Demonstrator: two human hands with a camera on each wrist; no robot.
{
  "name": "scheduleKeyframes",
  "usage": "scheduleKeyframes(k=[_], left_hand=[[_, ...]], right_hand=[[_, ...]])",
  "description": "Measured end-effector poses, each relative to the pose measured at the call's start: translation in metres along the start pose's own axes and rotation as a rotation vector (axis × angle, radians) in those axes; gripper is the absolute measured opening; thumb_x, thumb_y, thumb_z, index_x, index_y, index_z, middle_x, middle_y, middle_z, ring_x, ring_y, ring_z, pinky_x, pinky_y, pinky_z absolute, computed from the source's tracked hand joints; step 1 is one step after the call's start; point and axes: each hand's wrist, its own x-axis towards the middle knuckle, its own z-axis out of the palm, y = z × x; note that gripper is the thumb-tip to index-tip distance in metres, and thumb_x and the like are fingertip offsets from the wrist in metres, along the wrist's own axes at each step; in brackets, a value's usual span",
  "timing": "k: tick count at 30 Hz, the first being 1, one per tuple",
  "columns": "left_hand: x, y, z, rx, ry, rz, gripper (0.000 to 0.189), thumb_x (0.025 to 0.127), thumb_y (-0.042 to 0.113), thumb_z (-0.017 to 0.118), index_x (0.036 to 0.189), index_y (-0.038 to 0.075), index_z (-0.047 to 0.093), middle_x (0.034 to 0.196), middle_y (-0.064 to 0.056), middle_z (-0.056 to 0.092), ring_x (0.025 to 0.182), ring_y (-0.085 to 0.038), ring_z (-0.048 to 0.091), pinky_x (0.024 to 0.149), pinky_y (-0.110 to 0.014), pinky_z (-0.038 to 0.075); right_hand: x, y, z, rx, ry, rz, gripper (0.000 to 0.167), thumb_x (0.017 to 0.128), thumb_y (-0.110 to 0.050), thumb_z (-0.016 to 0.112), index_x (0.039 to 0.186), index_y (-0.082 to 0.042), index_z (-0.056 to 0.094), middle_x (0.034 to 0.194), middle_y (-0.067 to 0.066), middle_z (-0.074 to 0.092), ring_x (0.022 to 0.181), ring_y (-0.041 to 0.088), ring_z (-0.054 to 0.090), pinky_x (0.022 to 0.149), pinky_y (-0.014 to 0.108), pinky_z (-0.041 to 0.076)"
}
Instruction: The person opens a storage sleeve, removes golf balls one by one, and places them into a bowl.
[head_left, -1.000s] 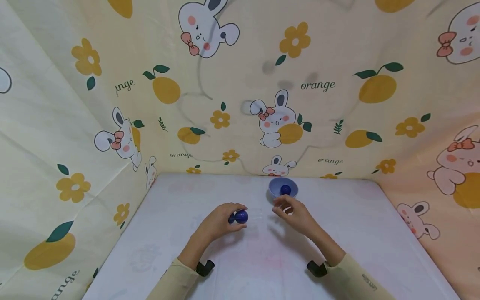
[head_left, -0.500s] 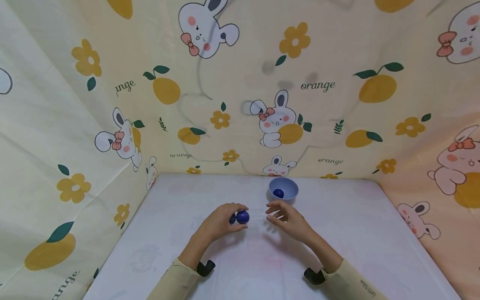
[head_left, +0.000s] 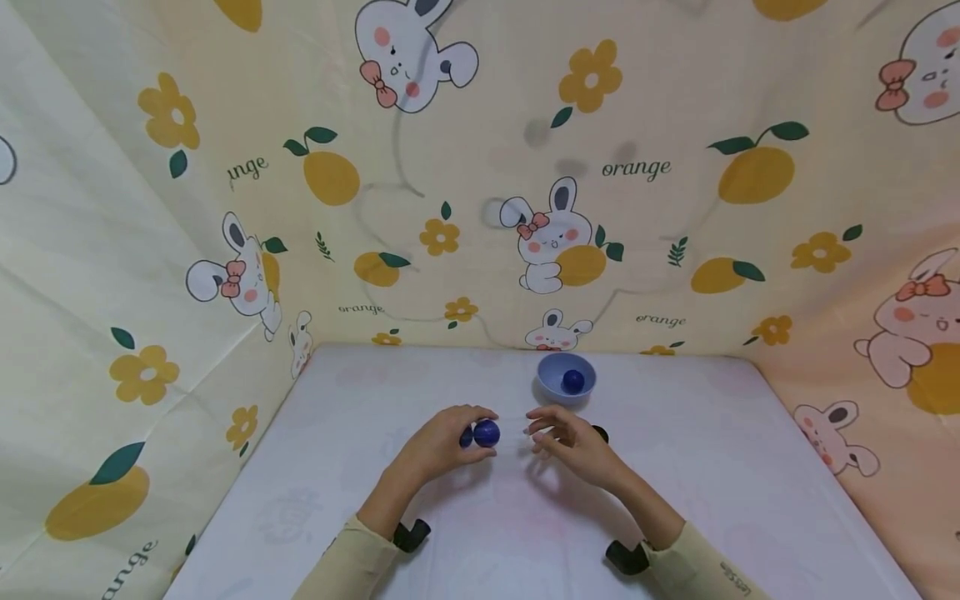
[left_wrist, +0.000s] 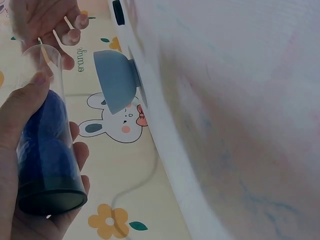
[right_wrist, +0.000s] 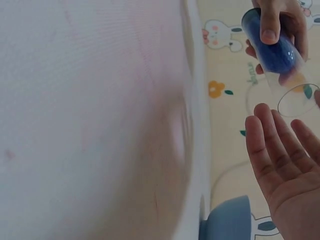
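Observation:
My left hand [head_left: 444,443] grips a clear tube [left_wrist: 56,82] with two dark blue balls [left_wrist: 49,160] inside. One end has a dark base [left_wrist: 52,199]; the other is a clear rim pointing toward my right hand [head_left: 576,445]. The fingers of that right hand are spread and slightly bent, with no object in them, and its fingertips [right_wrist: 261,111] are right by the rim. Behind the hands stands a light blue bowl [head_left: 551,395], holding a single blue ball [head_left: 573,382].
A small black object [head_left: 601,433] lies on the table just beyond my right hand, partly hidden by it. The white-covered table [head_left: 360,383] meets a patterned cloth backdrop [head_left: 480,233], which also hangs at both sides.
My right hand has moved from the bowl's front edge leftward and nearer, to the tube's rim. The ball in the bowl has rolled left and back right. The black object has come into sight.

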Motion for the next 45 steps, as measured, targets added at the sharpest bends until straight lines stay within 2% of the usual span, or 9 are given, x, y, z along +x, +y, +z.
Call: scheduleKeyframes(k=[2, 5, 9, 13, 21, 27, 32, 38, 45], left_hand=[[0.0000, 0.0005, -0.0009, 0.003, 0.003, -0.002, 0.054, 0.095, 0.034, 0.086, 0.142, 0.017, 0.067, 0.137, -0.003, 0.072, 0.125, -0.021, 0.067, 0.107, -0.042, 0.055], [0.0002, 0.0013, -0.0021, 0.004, 0.002, -0.002, 0.054, 0.095, 0.034, 0.086, 0.142, 0.016, 0.066, 0.138, -0.003, 0.072, 0.125, -0.022, 0.067, 0.108, -0.043, 0.055], [0.0003, 0.0023, -0.0034, 0.008, -0.008, 0.008, 0.055, 0.095, 0.034, 0.085, 0.142, 0.014, 0.066, 0.137, -0.003, 0.072, 0.124, -0.022, 0.067, 0.107, -0.043, 0.055], [0.0009, 0.0037, -0.0048, 0.030, -0.017, 0.014, 0.055, 0.095, 0.036, 0.085, 0.142, 0.015, 0.067, 0.135, -0.003, 0.072, 0.121, -0.020, 0.068, 0.106, -0.042, 0.056], [0.0035, 0.0046, -0.0059, 0.080, -0.015, 0.028, 0.055, 0.093, 0.037, 0.087, 0.140, 0.017, 0.068, 0.125, -0.001, 0.075, 0.108, -0.014, 0.068, 0.098, -0.037, 0.058], [0.0033, 0.0042, -0.0068, 0.094, -0.010, 0.047, 0.056, 0.091, 0.037, 0.088, 0.139, 0.015, 0.068, 0.119, 0.000, 0.075, 0.103, -0.012, 0.066, 0.094, -0.035, 0.058], [0.0033, 0.0039, -0.0076, 0.104, 0.002, 0.059, 0.054, 0.091, 0.036, 0.089, 0.138, 0.016, 0.069, 0.118, 0.000, 0.075, 0.103, -0.013, 0.067, 0.095, -0.036, 0.058], [0.0029, 0.0037, -0.0073, 0.078, 0.012, 0.045, 0.055, 0.091, 0.034, 0.090, 0.138, 0.017, 0.069, 0.121, -0.001, 0.075, 0.106, -0.015, 0.067, 0.096, -0.038, 0.058], [0.0005, 0.0031, -0.0056, 0.085, 0.019, 0.080, 0.054, 0.090, 0.033, 0.090, 0.137, 0.014, 0.069, 0.121, -0.001, 0.075, 0.104, -0.015, 0.068, 0.095, -0.038, 0.058]], right_hand=[[-0.0002, 0.0001, -0.0004, 0.012, -0.004, -0.013, 0.040, 0.109, -0.012, 0.064, 0.144, 0.005, 0.054, 0.127, 0.032, 0.067, 0.102, 0.038, 0.074, 0.085, 0.045, 0.063], [-0.0013, -0.0005, 0.0001, -0.003, 0.002, -0.020, 0.042, 0.107, -0.013, 0.068, 0.145, 0.001, 0.055, 0.127, 0.028, 0.069, 0.103, 0.032, 0.074, 0.087, 0.038, 0.062], [-0.0020, -0.0007, 0.0012, -0.025, 0.011, 0.017, 0.043, 0.104, -0.017, 0.074, 0.143, -0.008, 0.058, 0.126, 0.018, 0.072, 0.104, 0.021, 0.073, 0.088, 0.029, 0.058], [-0.0017, -0.0010, 0.0021, -0.044, 0.016, 0.062, 0.047, 0.102, -0.021, 0.077, 0.144, -0.008, 0.059, 0.126, 0.012, 0.073, 0.104, 0.021, 0.073, 0.088, 0.029, 0.058], [-0.0021, -0.0003, 0.0027, -0.038, 0.029, 0.073, 0.047, 0.101, -0.022, 0.078, 0.143, -0.009, 0.060, 0.127, 0.018, 0.072, 0.102, 0.021, 0.073, 0.086, 0.029, 0.058], [-0.0026, -0.0004, 0.0035, -0.047, 0.032, 0.051, 0.047, 0.101, -0.020, 0.078, 0.143, -0.007, 0.060, 0.125, 0.014, 0.073, 0.101, 0.021, 0.073, 0.086, 0.030, 0.059], [-0.0017, -0.0009, 0.0033, -0.051, 0.034, 0.047, 0.048, 0.101, -0.020, 0.078, 0.143, -0.006, 0.060, 0.124, 0.011, 0.074, 0.100, 0.019, 0.073, 0.086, 0.030, 0.059], [-0.0012, -0.0004, 0.0027, -0.053, 0.033, 0.050, 0.047, 0.101, -0.020, 0.078, 0.143, -0.006, 0.060, 0.125, 0.016, 0.073, 0.100, 0.019, 0.073, 0.085, 0.029, 0.059], [-0.0041, 0.0011, 0.0041, -0.055, 0.029, 0.057, 0.046, 0.102, -0.022, 0.077, 0.143, -0.009, 0.060, 0.123, 0.012, 0.073, 0.101, 0.020, 0.073, 0.085, 0.030, 0.058]])
